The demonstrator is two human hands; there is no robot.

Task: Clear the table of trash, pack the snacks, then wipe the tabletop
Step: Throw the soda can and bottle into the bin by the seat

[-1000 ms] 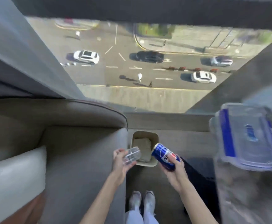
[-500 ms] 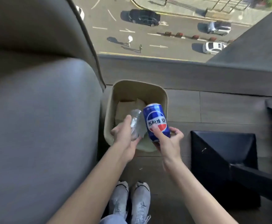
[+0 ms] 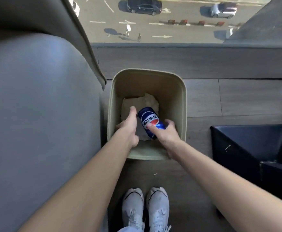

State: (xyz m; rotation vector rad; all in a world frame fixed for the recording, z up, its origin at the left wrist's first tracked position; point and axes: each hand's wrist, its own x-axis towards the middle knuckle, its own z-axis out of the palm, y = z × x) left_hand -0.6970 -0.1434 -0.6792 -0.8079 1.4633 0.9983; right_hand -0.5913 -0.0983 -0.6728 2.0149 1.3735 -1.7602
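Standing with your white shoes [image 3: 144, 208] together on the wooden floor [image 3: 202, 97], you reach both bare arms down over the beige bin [image 3: 183, 104]. Your right hand [image 3: 166, 133] has its grip closed around the lower end of the blue soda can [image 3: 149, 120], thumb pressed on the logo side and fingers curled round the far side; the can tilts up and to the left from that grip, above the bin's opening. Just left of the can, touching or nearly touching it, your left hand [image 3: 130, 127] hangs over the bin with the thumb pointing forward; its fingers curl down out of sight, so you cannot tell how far open that grip is or whether it holds anything. Beyond both grips, crumpled pale paper [image 3: 147, 101] lies at the bottom of the bin. Left of your left arm runs a grey sofa [image 3: 41, 106]. Right of your right arm stands a black table base [image 3: 254, 144]. Farther off, past the bin, a window [image 3: 153, 20] looks down on a street with cars.
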